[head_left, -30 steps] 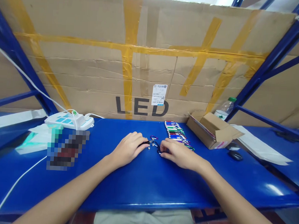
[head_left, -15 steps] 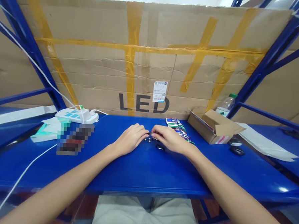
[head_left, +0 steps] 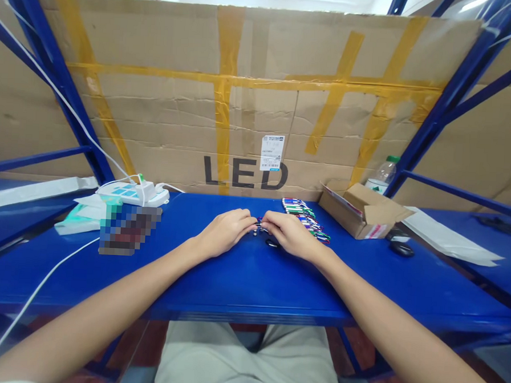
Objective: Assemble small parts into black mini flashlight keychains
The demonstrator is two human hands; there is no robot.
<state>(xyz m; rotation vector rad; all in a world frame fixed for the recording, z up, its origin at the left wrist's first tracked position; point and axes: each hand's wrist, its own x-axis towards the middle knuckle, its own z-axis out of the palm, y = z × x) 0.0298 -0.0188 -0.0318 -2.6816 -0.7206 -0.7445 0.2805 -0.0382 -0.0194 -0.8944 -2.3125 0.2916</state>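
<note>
My left hand (head_left: 225, 231) and my right hand (head_left: 288, 233) meet at the middle of the blue table (head_left: 250, 283), fingertips pinched together on a small keychain flashlight (head_left: 259, 226) between them. Most of it is hidden by the fingers. A small dark part (head_left: 271, 243) lies on the table just under my right hand. A row of several coloured keychain flashlights (head_left: 304, 216) with carabiner clips lies right behind my right hand.
An open cardboard box (head_left: 359, 210) and a plastic bottle (head_left: 381, 176) stand at the right rear. A black object (head_left: 401, 248) lies beside the box. A white power strip (head_left: 132, 192) with cables sits at the left rear. A taped cardboard sheet marked LED (head_left: 245, 174) walls the back.
My right hand moved up and left from the table to meet my left hand, leaving the dark part on the surface. The view tilted slightly, so everything sits higher in the picture.
</note>
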